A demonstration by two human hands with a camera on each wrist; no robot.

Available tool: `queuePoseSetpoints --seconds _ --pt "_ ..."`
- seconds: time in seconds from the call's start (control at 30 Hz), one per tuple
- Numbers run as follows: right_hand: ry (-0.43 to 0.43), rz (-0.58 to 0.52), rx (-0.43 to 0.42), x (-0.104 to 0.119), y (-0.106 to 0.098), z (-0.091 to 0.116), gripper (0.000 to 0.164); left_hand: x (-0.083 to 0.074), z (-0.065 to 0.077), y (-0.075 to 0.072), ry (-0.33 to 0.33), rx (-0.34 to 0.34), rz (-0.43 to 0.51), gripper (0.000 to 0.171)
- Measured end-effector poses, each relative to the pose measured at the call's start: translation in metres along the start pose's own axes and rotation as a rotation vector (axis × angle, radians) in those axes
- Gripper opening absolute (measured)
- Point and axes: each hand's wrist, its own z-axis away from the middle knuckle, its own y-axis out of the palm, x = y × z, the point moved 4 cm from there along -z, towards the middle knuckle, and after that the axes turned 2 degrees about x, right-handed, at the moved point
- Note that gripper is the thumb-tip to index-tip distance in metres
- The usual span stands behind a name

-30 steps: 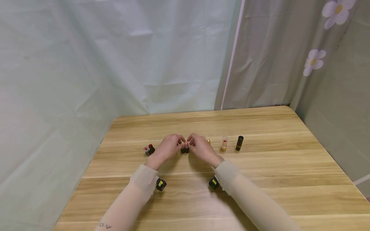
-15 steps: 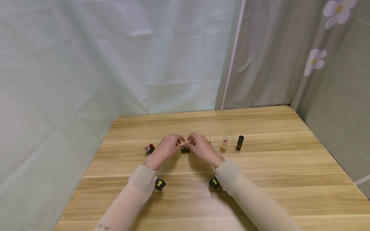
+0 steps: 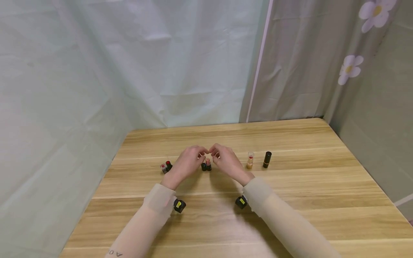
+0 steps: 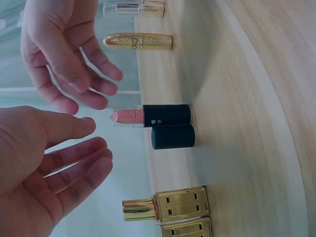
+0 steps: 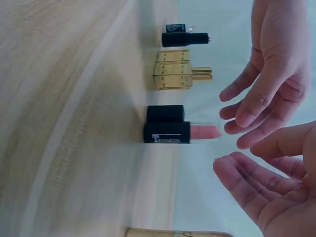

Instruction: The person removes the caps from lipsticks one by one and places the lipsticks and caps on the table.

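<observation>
A lipstick with a pink bullet [image 3: 208, 162] stands upright on the wooden table, with a clear sleeve around the bullet. Its black cap [image 4: 173, 137] stands beside it. My left hand [image 3: 188, 161] hovers near the bullet's left side, holding nothing. Opposite, my right hand [image 3: 227, 161] is held just above and to the right, likewise holding nothing. In both wrist views the fingers are loosely bent and apart from the lipstick. The two hands' fingertips come close together over it in the head view.
Left of the pair stand gold square-cased lipstick parts [image 5: 173, 69], then a black lipstick with a red bullet [image 3: 169, 165]. Rightward are a gold tube [image 4: 139, 41], a gold-based lipstick under a clear cap [image 3: 250, 161] and a black tube [image 3: 267, 159]. Curtains [image 3: 193, 64] hang behind.
Both hands have lifted slightly above the pink lipstick, and their fingertips have come closer together. The right hand now covers the gold tube in the head view. The lipstick stays in place.
</observation>
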Motion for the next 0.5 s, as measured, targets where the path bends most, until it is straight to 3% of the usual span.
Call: queuePoseSetpoints --seconds 0.5 --pt "-0.120 -0.027 -0.032 0.004 -0.022 0.011 0.019 -0.010 -0.003 0.000 0.060 -0.039 -0.011 0.021"
